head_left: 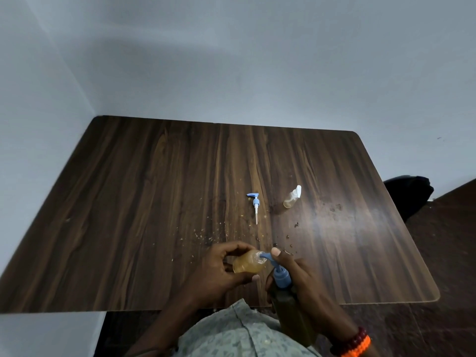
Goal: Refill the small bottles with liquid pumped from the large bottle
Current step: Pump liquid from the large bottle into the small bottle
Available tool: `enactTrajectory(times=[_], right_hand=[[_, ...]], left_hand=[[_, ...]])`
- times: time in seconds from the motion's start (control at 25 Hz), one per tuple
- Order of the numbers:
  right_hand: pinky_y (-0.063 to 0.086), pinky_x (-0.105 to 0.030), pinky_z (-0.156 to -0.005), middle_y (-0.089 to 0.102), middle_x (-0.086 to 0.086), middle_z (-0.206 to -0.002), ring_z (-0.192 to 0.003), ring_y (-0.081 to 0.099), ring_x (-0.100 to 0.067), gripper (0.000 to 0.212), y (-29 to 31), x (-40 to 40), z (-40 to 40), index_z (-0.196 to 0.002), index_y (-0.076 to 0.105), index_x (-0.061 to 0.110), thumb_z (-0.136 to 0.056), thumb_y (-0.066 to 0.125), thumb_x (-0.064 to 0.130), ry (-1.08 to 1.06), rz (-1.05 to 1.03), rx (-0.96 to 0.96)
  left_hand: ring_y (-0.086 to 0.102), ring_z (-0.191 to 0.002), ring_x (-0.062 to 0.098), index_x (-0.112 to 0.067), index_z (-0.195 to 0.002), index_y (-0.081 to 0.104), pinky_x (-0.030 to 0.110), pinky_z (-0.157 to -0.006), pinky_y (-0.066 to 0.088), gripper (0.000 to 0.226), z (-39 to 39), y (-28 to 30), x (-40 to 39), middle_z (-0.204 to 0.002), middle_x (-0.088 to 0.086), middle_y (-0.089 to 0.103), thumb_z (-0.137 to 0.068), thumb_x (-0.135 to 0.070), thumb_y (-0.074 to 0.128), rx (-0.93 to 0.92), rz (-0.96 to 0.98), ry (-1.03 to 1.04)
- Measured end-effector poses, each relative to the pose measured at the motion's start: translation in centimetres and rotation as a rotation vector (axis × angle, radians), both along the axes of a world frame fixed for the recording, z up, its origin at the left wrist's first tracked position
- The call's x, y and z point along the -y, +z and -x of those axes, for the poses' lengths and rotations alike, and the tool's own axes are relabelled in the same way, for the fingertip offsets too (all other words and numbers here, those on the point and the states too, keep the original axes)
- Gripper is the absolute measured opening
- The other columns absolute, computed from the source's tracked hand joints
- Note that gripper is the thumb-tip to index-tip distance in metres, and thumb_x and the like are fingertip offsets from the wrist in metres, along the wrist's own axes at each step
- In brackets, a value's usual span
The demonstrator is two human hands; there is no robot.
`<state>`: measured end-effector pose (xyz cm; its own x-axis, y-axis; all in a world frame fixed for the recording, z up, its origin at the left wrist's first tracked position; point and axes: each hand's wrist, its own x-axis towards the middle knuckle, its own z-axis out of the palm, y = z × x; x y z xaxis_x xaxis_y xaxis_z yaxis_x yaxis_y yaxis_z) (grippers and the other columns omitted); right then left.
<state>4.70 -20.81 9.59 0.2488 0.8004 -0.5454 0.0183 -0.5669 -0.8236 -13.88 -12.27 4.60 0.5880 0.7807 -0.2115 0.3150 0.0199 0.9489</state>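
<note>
The table (154, 202) looks like dark wood, smooth and a bit shiny. On it lie a clear plastic small bottle (291, 198) and a blue plastic pump (255, 203)

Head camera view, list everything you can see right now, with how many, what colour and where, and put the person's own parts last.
table: one, dark brown wood grain, fills the middle of the view, against a pale wall
small bottle: one, clear with amber liquid, held above the near table edge, neck at the pump spout
large bottle: one, dark olive, near edge, right of the small bottle
blue pump: one, blue, on top of the large bottle
loose pump: one, blue and white, lying on the table centre
spray bottle: one, clear with white top, right of the loose pump
spilled drops: several, dark, on the table near the hands
bracelets: two, dark red and orange, right wrist
left hand: one, grips the small bottle
right hand: one, holds the large bottle, finger on the pump
</note>
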Motion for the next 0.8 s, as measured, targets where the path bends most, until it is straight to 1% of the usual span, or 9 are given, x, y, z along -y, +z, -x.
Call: enactTrajectory(times=[0.08, 0.12, 0.24, 0.32, 0.4, 0.48, 0.6, 0.72, 0.8], right_hand=[[0.052, -0.035, -0.066, 0.059, -0.022, -0.075, -0.064, 0.057, -0.026, 0.103, 0.1, 0.0, -0.1, -0.087, 0.061, -0.008, -0.048, 0.061, 0.088, 0.008, -0.001, 0.015], [0.052, -0.034, -0.065, 0.059, -0.022, -0.074, -0.062, 0.058, -0.025, 0.103, 0.2, 0.0, -0.1, -0.086, 0.061, -0.007, -0.047, 0.061, 0.088, 0.017, -0.006, 0.011], [0.051, -0.035, -0.066, 0.061, -0.024, -0.076, -0.062, 0.059, -0.026, 0.079, 0.4, 0.0, 0.0, -0.083, 0.063, -0.003, -0.065, 0.063, 0.074, 0.02, -0.017, -0.033], [0.052, -0.035, -0.066, 0.063, -0.025, -0.081, -0.066, 0.061, -0.029, 0.062, 0.6, 0.1, 0.0, -0.086, 0.063, 0.004, -0.065, 0.058, 0.062, -0.003, -0.001, -0.048], [0.053, -0.036, -0.067, 0.063, -0.026, -0.084, -0.071, 0.062, -0.031, 0.052, 0.9, 0.2, 0.0, -0.086, 0.062, 0.008, -0.07, 0.054, 0.056, -0.009, 0.002, -0.037], [0.053, -0.039, -0.071, 0.061, -0.034, -0.091, -0.075, 0.061, -0.032, 0.059, 0.9, 0.2, 0.1, -0.091, 0.061, -0.001, -0.073, 0.052, 0.055, 0.002, 0.003, -0.018], [0.054, -0.051, -0.084, 0.057, -0.043, -0.105, -0.086, 0.061, -0.045, 0.077, 0.9, 0.1, 0.1, -0.102, 0.059, -0.015, -0.075, 0.05, 0.057, 0.032, 0.026, 0.008], [0.053, -0.055, -0.089, 0.058, -0.041, -0.108, -0.088, 0.061, -0.039, 0.073, 1.1, 0.1, 0.1, -0.104, 0.061, -0.01, -0.074, 0.052, 0.056, 0.026, 0.045, -0.003], [0.051, -0.057, -0.09, 0.06, -0.041, -0.103, -0.085, 0.061, -0.037, 0.059, 1.3, 0.2, 0.1, -0.095, 0.064, 0.0, -0.073, 0.052, 0.054, 0.008, 0.037, -0.021]], left_hand=[[0.071, -0.116, 0.016, -0.033, -0.117, 0.075, 0.054, -0.097, 0.061, 0.045, 0.1, 0.0, 0.0, -0.118, -0.009, 0.077, -0.075, -0.028, 0.092, 0.008, -0.002, 0.006], [0.07, -0.117, 0.016, -0.033, -0.117, 0.075, 0.054, -0.097, 0.061, 0.046, 0.1, 0.0, -0.1, -0.119, -0.01, 0.077, -0.075, -0.029, 0.092, 0.009, -0.002, 0.007], [0.07, -0.118, 0.015, -0.034, -0.117, 0.074, 0.054, -0.098, 0.06, 0.046, 0.0, -0.1, 0.0, -0.119, -0.01, 0.077, -0.074, -0.031, 0.092, 0.009, 0.003, 0.004], [0.071, -0.116, 0.016, -0.035, -0.115, 0.075, 0.055, -0.097, 0.061, 0.045, 0.0, -0.1, 0.0, -0.118, -0.01, 0.077, -0.073, -0.032, 0.092, 0.013, 0.009, 0.005], [0.071, -0.116, 0.016, -0.036, -0.115, 0.075, 0.055, -0.097, 0.061, 0.045, -0.2, 0.0, 0.0, -0.118, -0.009, 0.077, -0.073, -0.033, 0.092, 0.018, 0.007, 0.004], [0.072, -0.116, 0.017, -0.035, -0.115, 0.075, 0.054, -0.098, 0.061, 0.045, -0.2, 0.0, -0.1, -0.118, -0.009, 0.078, -0.074, -0.033, 0.092, 0.019, 0.003, 0.001], [0.072, -0.116, 0.017, -0.034, -0.116, 0.075, 0.054, -0.099, 0.061, 0.046, -0.2, -0.1, -0.1, -0.118, -0.008, 0.078, -0.073, -0.034, 0.092, 0.021, 0.003, 0.009], [0.072, -0.116, 0.016, -0.035, -0.115, 0.075, 0.054, -0.098, 0.061, 0.046, -0.2, -0.1, 0.0, -0.117, -0.009, 0.078, -0.072, -0.034, 0.092, 0.021, 0.003, 0.011], [0.072, -0.116, 0.018, -0.035, -0.115, 0.075, 0.055, -0.097, 0.061, 0.046, -0.2, -0.2, 0.0, -0.117, -0.008, 0.078, -0.073, -0.031, 0.093, 0.028, 0.013, 0.014]])
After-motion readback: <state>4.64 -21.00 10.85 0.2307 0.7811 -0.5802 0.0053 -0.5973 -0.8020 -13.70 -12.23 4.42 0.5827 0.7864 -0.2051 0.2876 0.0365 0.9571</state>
